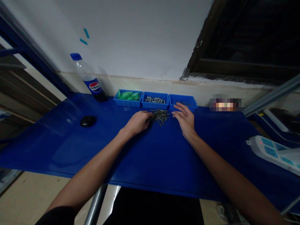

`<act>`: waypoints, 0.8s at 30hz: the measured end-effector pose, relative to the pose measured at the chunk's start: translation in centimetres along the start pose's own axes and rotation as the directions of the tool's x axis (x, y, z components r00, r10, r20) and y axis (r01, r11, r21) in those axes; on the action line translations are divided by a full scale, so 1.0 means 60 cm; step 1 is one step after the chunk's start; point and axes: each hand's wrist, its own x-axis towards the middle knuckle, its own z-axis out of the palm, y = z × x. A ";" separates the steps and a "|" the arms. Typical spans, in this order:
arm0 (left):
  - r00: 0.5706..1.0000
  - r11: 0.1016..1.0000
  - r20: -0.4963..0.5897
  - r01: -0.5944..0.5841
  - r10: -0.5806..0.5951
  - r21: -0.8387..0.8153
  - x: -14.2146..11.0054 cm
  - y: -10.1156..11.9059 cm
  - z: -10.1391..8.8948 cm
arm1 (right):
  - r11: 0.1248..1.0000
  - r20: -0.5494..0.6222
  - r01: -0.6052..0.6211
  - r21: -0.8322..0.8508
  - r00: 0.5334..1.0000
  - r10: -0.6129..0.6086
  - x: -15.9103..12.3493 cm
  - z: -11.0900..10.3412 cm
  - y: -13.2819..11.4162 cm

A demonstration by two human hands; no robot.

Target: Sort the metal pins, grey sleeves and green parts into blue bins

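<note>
A loose pile of small metal pins or screws (160, 115) lies on the blue table (145, 156) in front of three blue bins. My left hand (138, 122) rests on the table at the pile's left edge, fingers curled toward it; whether they pinch a piece is hidden. My right hand (185, 118) lies to the right of the pile, fingers stretched and apart, tips near the right bin (185, 100). The middle bin (155, 100) holds small grey metal parts. The left bin (128, 97) holds green plastic bags.
A cola bottle with a blue cap (90, 81) stands at the back left against the white wall. A black computer mouse (88, 121) lies on the left. A white power strip (274, 151) sits at the right edge. A blurred patch (226, 104) lies right of the bins.
</note>
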 end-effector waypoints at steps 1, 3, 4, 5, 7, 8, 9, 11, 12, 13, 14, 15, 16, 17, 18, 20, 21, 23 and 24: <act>1.000 1.000 -0.008 -0.023 0.023 -0.006 0.001 -0.001 0.001 | 1.000 0.011 0.003 -0.010 1.000 -0.003 -0.001 0.001 -0.001; 0.997 0.997 -0.044 -0.071 0.070 -0.019 0.002 -0.005 0.004 | 1.000 0.030 0.005 -0.014 1.000 -0.004 -0.004 0.003 -0.005; 0.994 0.996 -0.067 -0.087 0.085 -0.030 0.002 -0.007 0.005 | 1.000 0.032 0.002 -0.009 0.999 -0.002 -0.005 0.003 -0.007; 0.991 0.994 -0.095 -0.097 0.093 -0.040 0.002 -0.009 0.005 | 1.000 0.034 -0.002 -0.003 0.999 0.003 -0.005 0.003 -0.010; 0.982 0.991 -0.161 -0.112 0.100 -0.067 0.004 -0.010 0.005 | 1.000 0.034 -0.011 0.005 0.999 0.011 -0.006 0.002 -0.013; 0.974 0.989 -0.202 -0.120 0.100 -0.088 0.005 -0.008 0.004 | 1.000 0.037 -0.014 0.007 0.999 0.014 -0.006 0.002 -0.015; 0.965 0.984 -0.242 -0.131 0.099 -0.117 0.006 -0.006 0.003 | 1.000 0.044 -0.016 0.009 0.999 0.015 -0.007 0.002 -0.016; 0.945 0.969 -0.316 -0.152 0.085 -0.196 0.008 0.003 0.001 | 1.000 0.073 -0.025 0.018 0.997 0.023 -0.009 0.003 -0.019; 0.937 0.957 -0.343 -0.161 0.071 -0.240 0.009 0.009 0.001 | 0.999 0.097 -0.036 0.025 0.995 0.033 -0.010 0.005 -0.021; 0.929 0.943 -0.367 -0.167 0.052 -0.288 0.010 0.015 0.002 | 0.998 0.127 -0.051 0.032 0.991 0.046 -0.012 0.006 -0.023; 0.922 0.924 -0.386 -0.175 0.033 -0.340 0.011 0.020 0.003 | 0.997 0.163 -0.068 0.038 0.985 0.061 -0.014 0.008 -0.025; 0.916 0.900 -0.402 -0.185 0.013 -0.394 0.011 0.025 0.005 | 0.995 0.202 -0.087 0.042 0.976 0.077 -0.016 0.011 -0.028; 0.911 0.874 -0.413 -0.195 -0.007 -0.445 0.012 0.029 0.008 | 0.994 0.242 -0.104 0.046 0.966 0.090 -0.018 0.013 -0.031; 0.908 0.847 -0.418 -0.205 -0.021 -0.490 0.012 0.032 0.011 | 0.992 0.277 -0.118 0.053 0.956 0.099 -0.020 0.015 -0.033; 0.908 0.823 -0.418 -0.214 -0.031 -0.525 0.012 0.034 0.015 | 0.989 0.307 -0.131 0.063 0.946 0.106 -0.021 0.016 -0.035; 0.912 0.794 -0.409 -0.225 -0.033 -0.564 0.013 0.036 0.021 | 0.984 0.349 -0.156 0.085 0.930 0.117 -0.024 0.018 -0.038; 0.913 0.789 -0.406 -0.229 -0.029 -0.571 0.013 0.036 0.023 | 0.981 0.364 -0.168 0.094 0.923 0.124 -0.025 0.019 -0.039; 0.915 0.788 -0.403 -0.236 -0.017 -0.569 0.013 0.035 0.027 | 0.976 0.385 -0.190 0.105 0.913 0.137 -0.026 0.020 -0.038; 0.916 0.790 -0.401 -0.239 -0.010 -0.565 0.013 0.035 0.028 | 0.974 0.391 -0.199 0.108 0.909 0.142 -0.026 0.020 -0.037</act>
